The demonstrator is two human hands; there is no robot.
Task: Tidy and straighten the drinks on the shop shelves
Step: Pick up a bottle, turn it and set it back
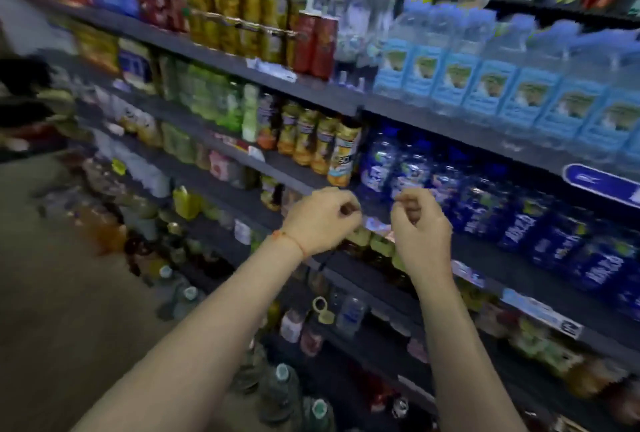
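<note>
Both my hands hover in front of the dark shelf edge [298,182], below a row of yellow-labelled juice bottles [344,154]. My left hand [320,222] has its fingers curled in, with nothing seen in them; an orange thread circles its wrist. My right hand [420,223] is likewise loosely curled and holds nothing. Dark blue water bottles [412,168] stand right of the juice, just behind my right hand. Light blue water bottles [485,85] fill the shelf above. The picture is blurred.
Red cans [315,43] and yellow jars [242,22] sit on the upper shelf. Green bottles [207,92] stand left of the juice. Lower shelves hold small bottles [349,317]. The aisle floor [62,310] lies to the left.
</note>
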